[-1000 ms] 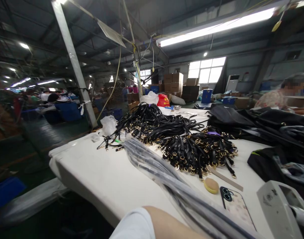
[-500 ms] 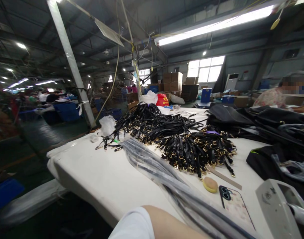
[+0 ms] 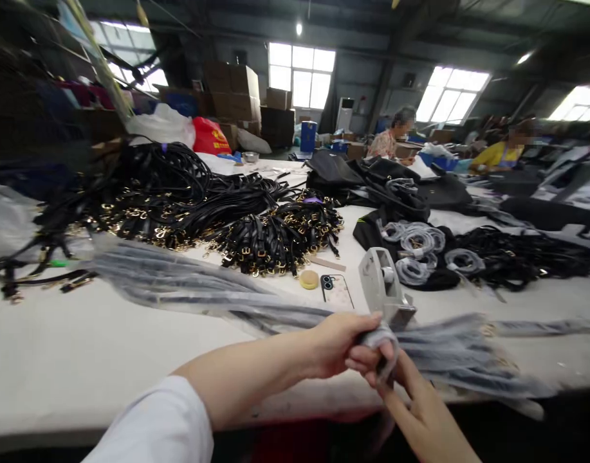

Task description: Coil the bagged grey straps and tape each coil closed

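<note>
Near the table's front edge, my left hand (image 3: 340,344) is closed on a plastic-sleeved strap (image 3: 382,334), its thumb on top. My right hand (image 3: 410,392) meets it from below right, with fingers closed on the same strap, which bends into a loop between the hands. The strap's lower end is blurred. A bundle of long plastic-sleeved straps (image 3: 193,283) lies across the table behind my left arm, and more sleeved straps (image 3: 459,354) spread out to the right. Just beyond my hands stands a grey tape dispenser (image 3: 372,276).
A phone (image 3: 338,291) and a round yellow-rimmed sponge-like pad (image 3: 309,279) lie left of the dispenser. Black straps with gold buckles (image 3: 260,247) are heaped behind. Coiled sleeved straps (image 3: 415,238) rest on black bags at right. Two people (image 3: 388,141) sit farther back.
The view has swung right and down. Both hands are now visible with the strap between them; before, only part of one arm showed.
</note>
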Action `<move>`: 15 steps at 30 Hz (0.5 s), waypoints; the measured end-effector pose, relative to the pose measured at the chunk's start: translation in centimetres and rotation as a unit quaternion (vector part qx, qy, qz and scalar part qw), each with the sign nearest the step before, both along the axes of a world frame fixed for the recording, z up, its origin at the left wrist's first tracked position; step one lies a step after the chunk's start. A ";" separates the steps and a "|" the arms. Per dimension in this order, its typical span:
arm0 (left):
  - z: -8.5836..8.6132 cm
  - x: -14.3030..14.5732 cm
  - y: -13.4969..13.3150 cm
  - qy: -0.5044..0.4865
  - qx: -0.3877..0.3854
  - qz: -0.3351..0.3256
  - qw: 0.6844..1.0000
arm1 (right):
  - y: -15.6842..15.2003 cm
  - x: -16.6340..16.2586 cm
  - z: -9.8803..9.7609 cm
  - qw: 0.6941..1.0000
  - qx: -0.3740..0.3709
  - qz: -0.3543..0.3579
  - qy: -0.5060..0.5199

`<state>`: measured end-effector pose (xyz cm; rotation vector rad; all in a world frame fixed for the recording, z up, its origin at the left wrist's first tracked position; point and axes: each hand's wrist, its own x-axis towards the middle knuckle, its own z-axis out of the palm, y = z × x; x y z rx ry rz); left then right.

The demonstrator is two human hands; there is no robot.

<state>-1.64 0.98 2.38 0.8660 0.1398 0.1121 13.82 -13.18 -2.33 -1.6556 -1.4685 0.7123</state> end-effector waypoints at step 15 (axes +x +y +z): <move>1.8 -0.6 1.7 -0.038 -0.067 0.130 0.988 | 0.7 -1.5 -2.4 0.979 -0.108 0.010 0.173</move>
